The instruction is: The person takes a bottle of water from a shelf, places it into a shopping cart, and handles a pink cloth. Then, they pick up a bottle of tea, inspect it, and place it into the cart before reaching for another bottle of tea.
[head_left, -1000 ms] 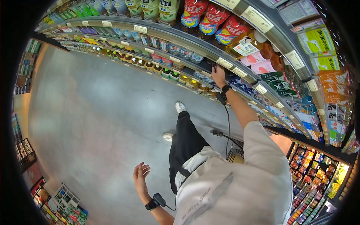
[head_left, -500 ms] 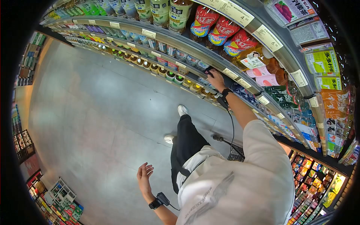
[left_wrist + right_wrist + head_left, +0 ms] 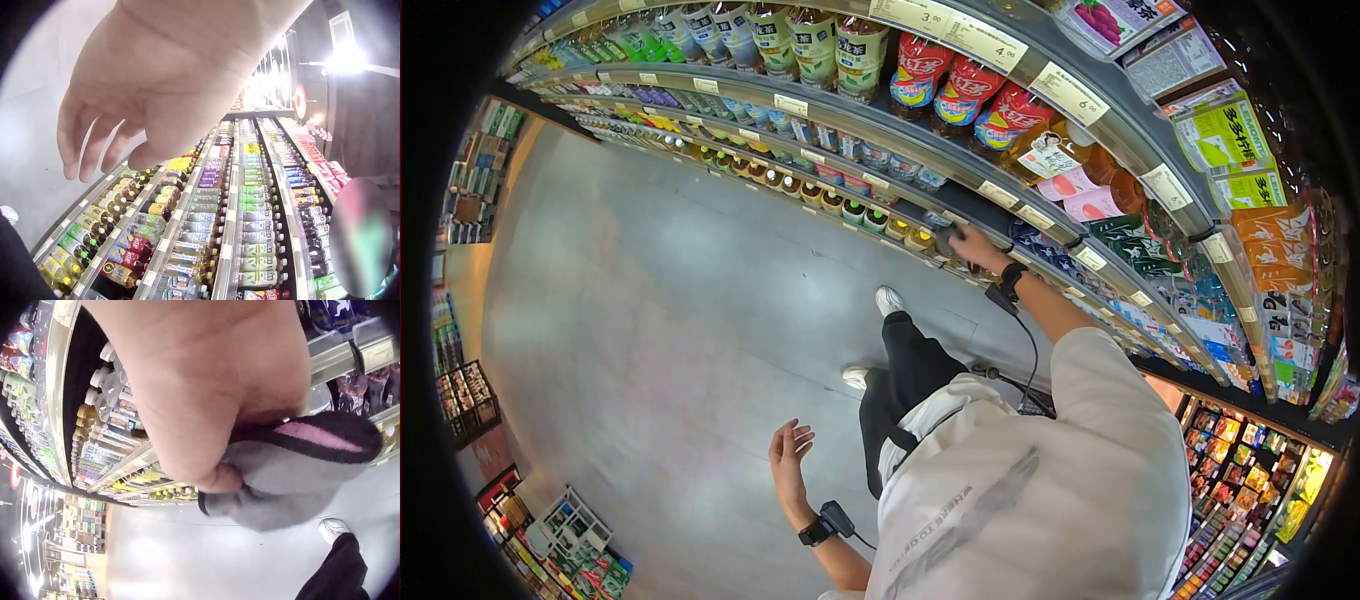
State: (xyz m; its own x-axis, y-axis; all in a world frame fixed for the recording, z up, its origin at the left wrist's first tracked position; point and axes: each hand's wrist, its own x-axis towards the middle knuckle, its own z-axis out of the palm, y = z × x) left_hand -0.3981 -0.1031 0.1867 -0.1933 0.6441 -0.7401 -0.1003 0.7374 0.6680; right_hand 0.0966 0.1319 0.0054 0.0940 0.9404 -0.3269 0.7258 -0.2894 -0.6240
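My right hand is in front of the lower drink shelves, gripping a soft grey cloth. Seen up close in the right wrist view, the cloth has black edging and a pink strip, and it hangs folded below the palm. The thumb presses against its grey side, while the other fingers are mostly hidden behind the hand and the fabric. Over the floor, away from the shelves, my left hand hangs with loosely bent fingers and holds nothing.
Long curved shelves of bottled drinks run along the right and top, with red-labelled bottles on an upper tier and price tags on the rails. A grey floor spreads left. A basket is partly visible beside the body.
My right hand has come out from the shelf and down past its front edge, bringing the grey cloth into fuller view. The left hand stays hanging nearly in place.
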